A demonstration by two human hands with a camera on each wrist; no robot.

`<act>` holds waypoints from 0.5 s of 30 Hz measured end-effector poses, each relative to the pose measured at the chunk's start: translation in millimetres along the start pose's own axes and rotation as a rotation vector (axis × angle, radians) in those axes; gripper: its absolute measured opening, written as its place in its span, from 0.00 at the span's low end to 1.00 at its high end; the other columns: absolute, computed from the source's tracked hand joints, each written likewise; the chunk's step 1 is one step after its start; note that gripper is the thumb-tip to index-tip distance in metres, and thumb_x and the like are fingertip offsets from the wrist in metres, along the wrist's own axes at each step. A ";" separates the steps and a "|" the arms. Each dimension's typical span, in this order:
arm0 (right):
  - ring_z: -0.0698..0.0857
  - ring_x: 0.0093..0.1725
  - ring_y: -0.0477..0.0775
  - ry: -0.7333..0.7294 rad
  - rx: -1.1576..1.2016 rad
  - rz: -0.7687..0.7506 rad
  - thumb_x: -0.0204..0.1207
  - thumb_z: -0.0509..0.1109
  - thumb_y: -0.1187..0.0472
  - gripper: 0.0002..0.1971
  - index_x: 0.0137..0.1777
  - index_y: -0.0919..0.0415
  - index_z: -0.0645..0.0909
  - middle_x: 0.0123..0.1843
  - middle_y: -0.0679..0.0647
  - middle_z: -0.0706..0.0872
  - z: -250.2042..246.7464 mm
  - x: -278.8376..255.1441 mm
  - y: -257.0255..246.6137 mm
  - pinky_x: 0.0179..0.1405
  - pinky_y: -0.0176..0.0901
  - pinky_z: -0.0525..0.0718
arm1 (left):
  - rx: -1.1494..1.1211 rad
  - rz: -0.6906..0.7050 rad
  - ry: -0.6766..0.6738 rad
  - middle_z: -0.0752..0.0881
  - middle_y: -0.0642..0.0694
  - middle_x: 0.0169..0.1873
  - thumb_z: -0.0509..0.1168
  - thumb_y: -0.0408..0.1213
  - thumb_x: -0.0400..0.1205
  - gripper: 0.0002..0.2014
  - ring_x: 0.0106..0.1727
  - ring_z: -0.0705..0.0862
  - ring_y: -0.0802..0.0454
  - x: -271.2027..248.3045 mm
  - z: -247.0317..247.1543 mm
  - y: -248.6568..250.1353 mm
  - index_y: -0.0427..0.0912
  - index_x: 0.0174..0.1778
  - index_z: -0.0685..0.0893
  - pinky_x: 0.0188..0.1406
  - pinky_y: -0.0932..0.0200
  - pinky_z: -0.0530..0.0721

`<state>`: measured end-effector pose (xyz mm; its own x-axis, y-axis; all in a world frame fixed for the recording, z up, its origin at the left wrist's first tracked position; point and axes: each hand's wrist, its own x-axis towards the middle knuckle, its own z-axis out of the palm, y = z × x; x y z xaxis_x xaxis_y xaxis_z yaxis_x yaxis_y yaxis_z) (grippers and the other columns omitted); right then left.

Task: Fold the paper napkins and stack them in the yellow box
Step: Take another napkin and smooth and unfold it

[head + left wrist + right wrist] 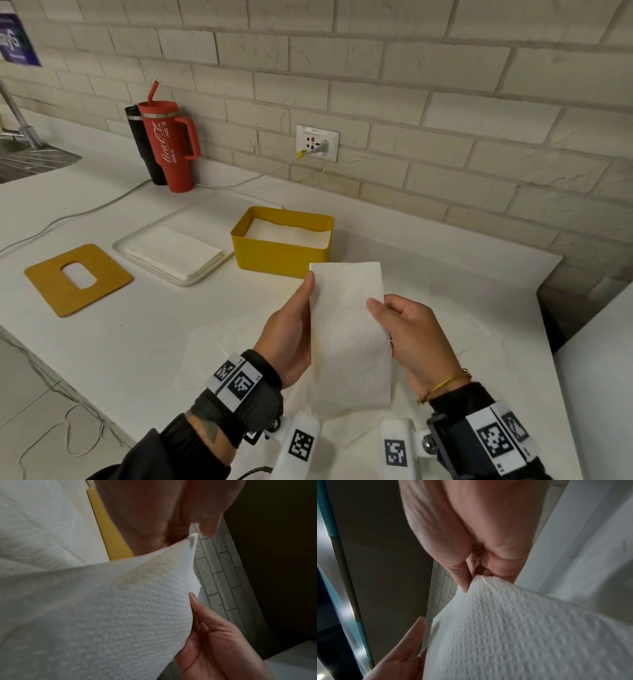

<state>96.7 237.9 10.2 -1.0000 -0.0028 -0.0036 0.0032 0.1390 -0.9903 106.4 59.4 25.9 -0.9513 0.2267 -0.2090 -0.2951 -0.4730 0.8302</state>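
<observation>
A white embossed paper napkin [349, 329], folded into a tall narrow strip, is held upright in the air above the counter. My left hand [306, 294] grips its left edge, thumb near the top corner. At its right edge my right hand [378, 310] pinches it, thumb in front and fingers behind. In the left wrist view the napkin [120, 615] fills the frame, and the right wrist view shows the napkin [522, 628] pinched at its edge. The yellow box [277, 257] stands just beyond, with white napkins [287, 231] lying inside.
A white tray [120, 248] left of the box carries a stack of napkins [171, 253]. A tan lid [44, 284] with an oval hole lies further left. Loose unfolded napkins [205, 356] lie under my hands. A red tumbler [171, 144], black bottle [140, 144] and cable [85, 212] are at the back.
</observation>
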 end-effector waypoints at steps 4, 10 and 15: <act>0.82 0.52 0.81 -0.010 -0.013 0.027 0.69 0.74 0.37 0.32 0.49 0.70 0.82 0.51 0.77 0.83 2.1 -1.7 -1.6 0.55 0.70 0.85 | 0.079 -0.008 -0.020 0.91 0.38 0.62 0.60 0.46 0.88 0.21 0.63 0.90 0.41 0.5 0.4 -1.2 0.36 0.72 0.82 0.63 0.47 0.88; 0.89 0.56 0.48 0.029 -0.068 0.091 0.71 0.83 0.50 0.25 0.65 0.50 0.80 0.56 0.47 0.89 -3.4 -5.7 -12.4 0.59 0.50 0.88 | 0.042 0.001 0.028 0.91 0.38 0.62 0.59 0.48 0.88 0.22 0.63 0.90 0.39 4.4 -4.7 5.3 0.38 0.72 0.81 0.62 0.42 0.87; 0.92 0.57 0.59 -0.229 0.067 0.174 0.78 0.77 0.65 0.14 0.63 0.65 0.86 0.56 0.58 0.93 -2.4 -9.2 -15.8 0.65 0.60 0.87 | 0.022 0.007 -0.027 0.90 0.35 0.62 0.68 0.46 0.85 0.21 0.62 0.90 0.35 8.3 -8.4 12.2 0.40 0.71 0.82 0.58 0.39 0.90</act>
<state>105.9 238.2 26.2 -0.9577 -0.2088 -0.1982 0.1828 0.0909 -0.9789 94.2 48.3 29.9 -0.9504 0.2469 -0.1893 -0.2863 -0.4560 0.8427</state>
